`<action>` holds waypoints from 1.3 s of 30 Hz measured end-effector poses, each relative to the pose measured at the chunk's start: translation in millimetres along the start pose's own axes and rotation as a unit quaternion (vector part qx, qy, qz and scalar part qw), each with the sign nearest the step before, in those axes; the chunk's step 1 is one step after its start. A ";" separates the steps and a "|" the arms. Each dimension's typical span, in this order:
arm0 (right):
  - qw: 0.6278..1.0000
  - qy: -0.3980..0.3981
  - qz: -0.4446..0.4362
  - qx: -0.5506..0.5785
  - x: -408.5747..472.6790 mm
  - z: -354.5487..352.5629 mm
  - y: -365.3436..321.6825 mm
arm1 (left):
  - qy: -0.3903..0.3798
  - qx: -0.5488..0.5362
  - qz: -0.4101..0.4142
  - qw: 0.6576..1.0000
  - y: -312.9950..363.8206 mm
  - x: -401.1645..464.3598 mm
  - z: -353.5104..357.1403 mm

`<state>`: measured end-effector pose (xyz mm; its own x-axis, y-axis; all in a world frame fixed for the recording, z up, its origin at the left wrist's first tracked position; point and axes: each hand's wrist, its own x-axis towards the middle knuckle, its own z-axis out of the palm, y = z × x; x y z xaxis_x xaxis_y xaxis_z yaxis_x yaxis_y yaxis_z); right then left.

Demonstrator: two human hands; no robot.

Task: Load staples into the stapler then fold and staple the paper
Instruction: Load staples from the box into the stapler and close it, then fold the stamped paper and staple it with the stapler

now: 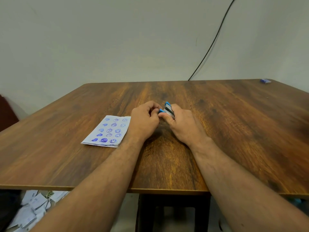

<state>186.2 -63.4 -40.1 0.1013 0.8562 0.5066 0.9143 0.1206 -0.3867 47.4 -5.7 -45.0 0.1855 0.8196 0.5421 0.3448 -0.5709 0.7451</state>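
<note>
Your right hand (181,124) grips the small blue stapler (167,110) near the middle of the wooden table (234,131), fingers curled round its body and thumb lying along its near side. The stapler is hinged open: its blue top stands tilted up and away from the lower part, with the metal channel showing between them. Your left hand (145,120) sits just beside it, fingers curled in and fingertips brought together right at the blue front end of the stapler; it looks like a pinch, but whatever is between the fingertips is too small to make out, so you cannot tell whether they hold staples or only touch the stapler. The two hands meet at that front end, thumbs almost touching. The paper (107,131) lies flat on the table to the left of your left wrist, near but not touching it, already folded with a doubled edge at its near side, and covered in blue stamped hearts and smiley faces. A small blue box (265,80) rests at the far right corner of the table, well apart from your hands. A black cable (215,37) runs down the wall behind the table, and loose papers (33,208) lie on the floor under its left edge.
</note>
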 end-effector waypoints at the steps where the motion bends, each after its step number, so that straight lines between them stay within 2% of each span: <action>1: 1.000 -0.003 -0.001 -0.006 0.2 -0.1 -0.4 | 0.001 0.004 -0.001 1.000 -0.6 0.4 0.3; 6: 1.000 -0.002 0.008 -0.003 0.6 1.1 0.3 | 0.029 0.009 -0.014 0.999 0.1 0.8 0.3; 9: 1.000 0.003 0.003 -0.008 0.9 3.9 1.9 | 0.065 0.050 -0.005 0.997 3.4 -0.5 -1.5; 12: 1.000 0.002 0.005 -0.005 0.7 5.4 2.7 | 0.105 0.144 -0.002 0.984 10.3 -2.6 -2.7; 14: 1.000 -0.002 0.009 0.003 0.3 4.9 1.5 | 0.106 0.221 0.002 0.970 13.8 -4.0 -2.6; 18: 0.998 0.002 0.025 0.056 -2.6 2.6 -1.2 | 0.076 0.391 0.030 0.917 4.6 -4.1 -4.8; 22: 0.999 -0.014 0.036 0.037 -3.4 1.7 -1.0 | 0.021 0.492 -0.062 0.868 2.0 -4.6 -4.2; 26: 1.000 0.007 0.019 0.013 -2.6 4.4 0.7 | -0.050 0.486 -0.220 0.844 6.7 -4.4 -2.6; 28: 1.000 0.007 0.015 0.013 -1.5 5.7 2.2 | -0.064 0.456 -0.270 0.845 7.1 -3.0 -2.6; 30: 1.000 -0.001 0.017 0.019 -0.8 6.8 4.5 | -0.072 0.434 -0.282 0.852 5.7 -1.9 -2.3; 39: 1.000 -0.009 0.029 -0.007 1.1 8.8 6.1 | -0.021 0.431 -0.148 0.890 10.3 -7.3 -4.7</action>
<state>188.5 -57.4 -48.6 0.1462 0.8708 0.4695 0.9125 0.0645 -0.4039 45.2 -17.7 -39.5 -0.0036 0.9394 0.3427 0.9587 -0.0942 0.2683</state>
